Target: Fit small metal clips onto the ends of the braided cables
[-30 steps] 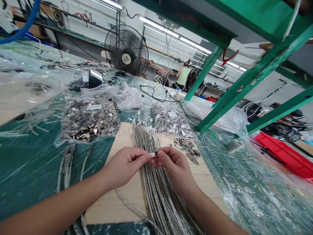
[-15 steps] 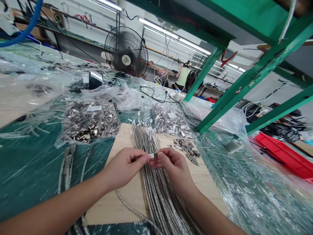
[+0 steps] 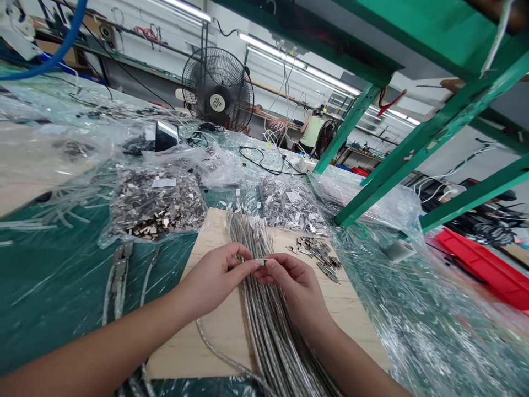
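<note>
My left hand (image 3: pixel 221 281) pinches the white connector end of a braided cable (image 3: pixel 223 348), which loops down from beneath the hand over the wooden board. Opposite it, my right hand (image 3: pixel 295 281) pinches a small metal piece (image 3: pixel 262 262) against that connector end. The fingertips of both hands almost meet and hide most of the two parts. Under them runs a thick bundle of braided cables (image 3: pixel 264 320), with white connector tips (image 3: pixel 243 208) at the far end. Beside my right hand, loose metal shells (image 3: pixel 316 251) lie on the board (image 3: pixel 219 220).
Clear bags of metal parts stand behind the board, one at the left (image 3: pixel 159 201) and one at the right (image 3: pixel 293 204). More cables (image 3: pixel 119 270) lie at the left. Green frame legs (image 3: pixel 380 160) and a red tray (image 3: pixel 487 270) are at the right. A fan (image 3: pixel 217 88) and a person (image 3: pixel 312 132) are behind.
My hands have drawn slightly closer together, and less of the white connector shows between my fingertips. The whole view has shifted a little.
</note>
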A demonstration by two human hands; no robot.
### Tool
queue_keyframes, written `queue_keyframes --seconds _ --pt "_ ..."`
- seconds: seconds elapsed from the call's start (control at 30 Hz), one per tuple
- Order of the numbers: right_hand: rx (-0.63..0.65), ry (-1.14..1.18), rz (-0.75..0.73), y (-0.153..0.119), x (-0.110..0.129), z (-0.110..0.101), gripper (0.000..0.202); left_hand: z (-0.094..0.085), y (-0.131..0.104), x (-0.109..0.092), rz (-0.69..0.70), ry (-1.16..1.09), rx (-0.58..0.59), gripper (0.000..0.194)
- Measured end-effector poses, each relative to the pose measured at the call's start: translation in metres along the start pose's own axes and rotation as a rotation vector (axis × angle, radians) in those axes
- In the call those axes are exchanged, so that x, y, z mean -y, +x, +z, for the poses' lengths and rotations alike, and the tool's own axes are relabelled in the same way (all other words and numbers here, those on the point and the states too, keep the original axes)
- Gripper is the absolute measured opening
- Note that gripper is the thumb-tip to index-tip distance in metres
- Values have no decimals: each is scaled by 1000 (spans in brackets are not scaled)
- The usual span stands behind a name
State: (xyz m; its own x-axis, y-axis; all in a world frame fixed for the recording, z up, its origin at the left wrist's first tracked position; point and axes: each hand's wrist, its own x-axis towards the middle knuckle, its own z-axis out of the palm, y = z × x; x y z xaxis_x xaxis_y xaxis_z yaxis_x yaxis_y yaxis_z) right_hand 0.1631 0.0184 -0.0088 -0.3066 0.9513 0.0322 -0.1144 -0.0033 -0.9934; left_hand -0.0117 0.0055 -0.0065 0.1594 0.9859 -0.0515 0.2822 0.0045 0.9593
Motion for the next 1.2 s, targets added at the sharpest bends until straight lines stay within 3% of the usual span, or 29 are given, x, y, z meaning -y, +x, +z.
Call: queue_keyframes --seconds 0.17,0.57,0.83,1.2 --pt "101 -106 -24 1 -1 -3 21 -2 -2 -3 44 25 0 30" --pt "98 -277 -158 -2 -2 -1 19 -2 1 1 32 70 -4 38" --pt "86 -245 -139 -2 -5 -2 19 5 -5 0 112 83 -2 26" --pt "168 -302 -144 0 0 -4 19 2 3 3 95 -207 116 20"
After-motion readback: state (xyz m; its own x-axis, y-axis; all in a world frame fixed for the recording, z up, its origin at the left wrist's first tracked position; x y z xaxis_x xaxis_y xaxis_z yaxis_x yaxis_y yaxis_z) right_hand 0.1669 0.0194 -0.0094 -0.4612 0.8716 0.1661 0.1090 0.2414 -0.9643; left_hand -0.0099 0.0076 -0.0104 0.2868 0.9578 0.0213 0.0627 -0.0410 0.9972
